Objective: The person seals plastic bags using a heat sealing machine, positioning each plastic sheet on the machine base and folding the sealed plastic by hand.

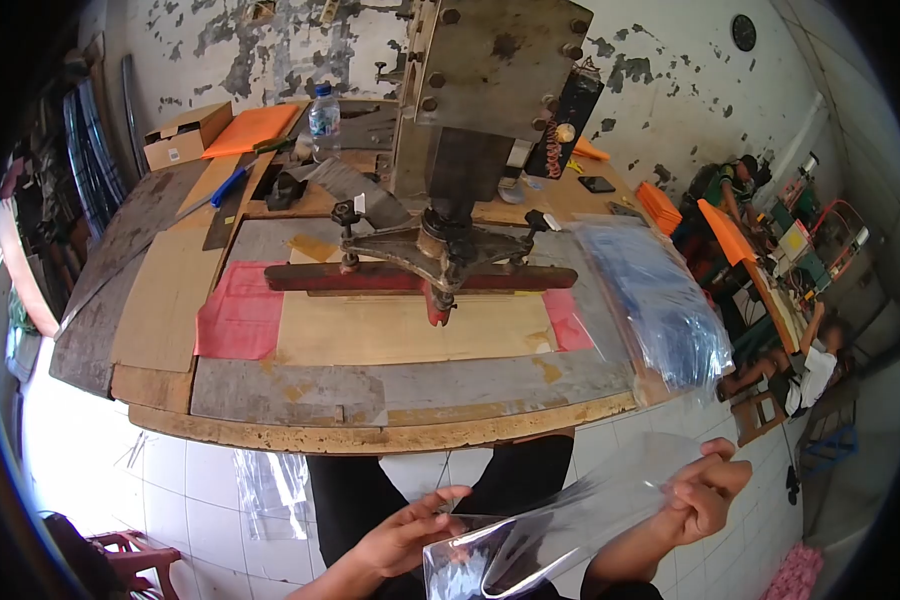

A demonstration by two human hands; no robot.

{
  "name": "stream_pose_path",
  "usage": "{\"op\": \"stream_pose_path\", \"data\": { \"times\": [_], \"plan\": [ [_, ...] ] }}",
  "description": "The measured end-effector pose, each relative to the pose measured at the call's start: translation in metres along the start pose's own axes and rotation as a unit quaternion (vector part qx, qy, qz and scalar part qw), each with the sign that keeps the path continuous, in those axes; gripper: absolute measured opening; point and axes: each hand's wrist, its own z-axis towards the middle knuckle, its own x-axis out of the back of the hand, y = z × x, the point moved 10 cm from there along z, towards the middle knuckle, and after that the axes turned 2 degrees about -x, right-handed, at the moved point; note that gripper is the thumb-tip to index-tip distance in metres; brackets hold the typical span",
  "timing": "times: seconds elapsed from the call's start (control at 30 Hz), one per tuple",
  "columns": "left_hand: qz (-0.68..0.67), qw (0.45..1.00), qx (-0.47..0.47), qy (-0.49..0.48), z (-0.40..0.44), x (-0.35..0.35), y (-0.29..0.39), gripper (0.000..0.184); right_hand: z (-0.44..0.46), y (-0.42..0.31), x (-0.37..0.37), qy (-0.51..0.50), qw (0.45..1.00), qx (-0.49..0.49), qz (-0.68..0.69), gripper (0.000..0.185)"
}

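A clear plastic sheet [540,535] stretches between my two hands, above my lap and in front of the table. My right hand [708,492] is closed on its upper right end, fingers curled. At the sheet's left edge is my left hand [410,532], which pinches it between thumb and fingers, the fingers fairly straight. The sheet bends and shines, and its lower part runs out of the frame. Beyond the table edge stands a press with a long red-brown bar [370,278], over a pale board [410,335] on pink material [238,310].
A stack of clear plastic sheets [655,300] lies at the table's right. Toward the back left are a cardboard box [188,135], an orange stack [253,130] and a water bottle [324,122]. Other people [735,190] sit at the right. A plastic piece [272,490] lies on the floor.
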Motion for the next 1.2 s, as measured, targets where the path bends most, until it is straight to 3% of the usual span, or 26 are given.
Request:
{"op": "stream_pose_path", "data": {
  "times": [0.1, 0.2, 0.27, 0.33, 0.37, 0.43, 0.47, 0.53, 0.67, 0.73, 0.8, 0.87, 0.9, 1.0, 1.07, 1.17, 1.2],
  "plan": [
    [0.022, 0.971, -0.083, 0.224, -0.015, 0.038, 0.022, 0.036, -0.003, 0.000, -0.010, -0.005, 1.000, -0.007, 0.001, 0.009],
    [-0.019, 0.985, -0.063, 0.161, -0.019, 0.050, 0.016, 0.026, -0.010, 0.003, -0.020, -0.040, 0.999, -0.007, 0.013, 0.011],
    [0.017, 0.993, 0.009, 0.118, -0.020, 0.049, -0.005, 0.053, -0.009, 0.003, -0.021, -0.017, 1.000, 0.008, 0.003, 0.016],
    [0.012, 0.995, 0.082, -0.058, -0.016, 0.037, -0.024, 0.077, -0.009, 0.005, -0.026, -0.015, 1.000, 0.023, 0.000, 0.018],
    [0.013, 0.995, 0.083, -0.057, -0.015, 0.043, -0.026, 0.077, -0.009, 0.005, -0.029, -0.013, 0.999, 0.038, -0.002, 0.021],
    [-0.001, 0.979, 0.134, -0.153, -0.015, 0.017, -0.039, 0.096, -0.012, 0.013, -0.037, -0.010, 0.999, 0.029, -0.023, 0.023],
    [-0.004, 0.980, 0.133, -0.150, -0.014, 0.012, -0.042, 0.096, -0.013, 0.017, -0.041, -0.010, 0.999, 0.019, -0.044, 0.025],
    [0.069, 0.994, 0.063, -0.051, 0.000, 0.007, -0.032, 0.106, -0.011, 0.022, -0.050, -0.028, 0.997, 0.028, -0.060, 0.024],
    [0.044, 0.989, -0.103, 0.096, 0.019, 0.034, 0.010, 0.089, -0.016, 0.048, -0.049, -0.001, 0.994, -0.046, -0.098, 0.017],
    [0.056, 0.978, -0.164, 0.118, 0.016, 0.025, 0.046, 0.087, -0.019, 0.057, -0.051, -0.015, 0.993, -0.059, -0.105, 0.019],
    [0.031, 0.979, -0.173, 0.105, 0.012, 0.027, 0.060, 0.083, -0.026, 0.062, -0.050, -0.015, 0.992, -0.063, -0.106, 0.019],
    [0.069, 0.990, -0.100, 0.069, 0.014, 0.031, 0.049, 0.078, -0.035, 0.064, -0.050, -0.020, 0.992, -0.070, -0.106, 0.019],
    [0.059, 0.997, -0.050, 0.006, 0.020, 0.019, 0.037, 0.075, -0.038, 0.066, -0.048, -0.010, 0.992, -0.083, -0.093, 0.019],
    [0.069, 0.997, 0.029, -0.019, 0.021, 0.022, -0.001, 0.077, -0.038, 0.069, -0.047, 0.008, 0.992, -0.097, -0.078, 0.019],
    [0.089, 0.994, 0.003, -0.057, 0.023, 0.005, 0.005, 0.078, -0.039, 0.072, -0.045, 0.016, 0.991, -0.101, -0.081, 0.019],
    [0.023, 0.973, -0.149, 0.174, 0.029, 0.032, 0.031, 0.087, -0.040, 0.076, -0.039, 0.035, 0.990, -0.092, -0.101, 0.018],
    [0.024, 0.973, -0.150, 0.174, 0.028, 0.036, 0.031, 0.087, -0.041, 0.073, -0.037, 0.041, 0.989, -0.079, -0.114, 0.018]
  ]
}}
